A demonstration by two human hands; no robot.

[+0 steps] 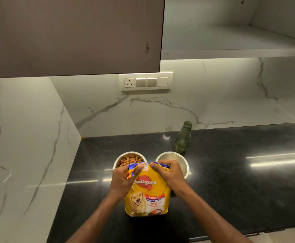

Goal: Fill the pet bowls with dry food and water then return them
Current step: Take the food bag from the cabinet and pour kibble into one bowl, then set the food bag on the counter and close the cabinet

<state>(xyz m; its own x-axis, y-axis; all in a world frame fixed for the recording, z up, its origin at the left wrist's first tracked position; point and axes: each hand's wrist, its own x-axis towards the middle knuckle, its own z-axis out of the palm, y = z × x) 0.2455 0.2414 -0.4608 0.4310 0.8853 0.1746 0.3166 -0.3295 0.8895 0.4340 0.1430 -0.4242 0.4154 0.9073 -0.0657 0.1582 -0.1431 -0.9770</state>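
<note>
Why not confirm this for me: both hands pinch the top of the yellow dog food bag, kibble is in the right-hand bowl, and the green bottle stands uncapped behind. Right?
One detail is wrong. The head view shows the kibble in the left-hand bowl; the right-hand bowl holds no kibble. The rest holds: the left hand and right hand pinch the top of the yellow dog food bag, and the green bottle stands uncapped behind.

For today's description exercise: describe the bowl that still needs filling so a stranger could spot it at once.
Start at the black countertop below the marble wall. Two steel bowls sit behind the yellow food bag. The empty bowl is the right one, nearest the green bottle; the left bowl holds brown kibble.
</note>
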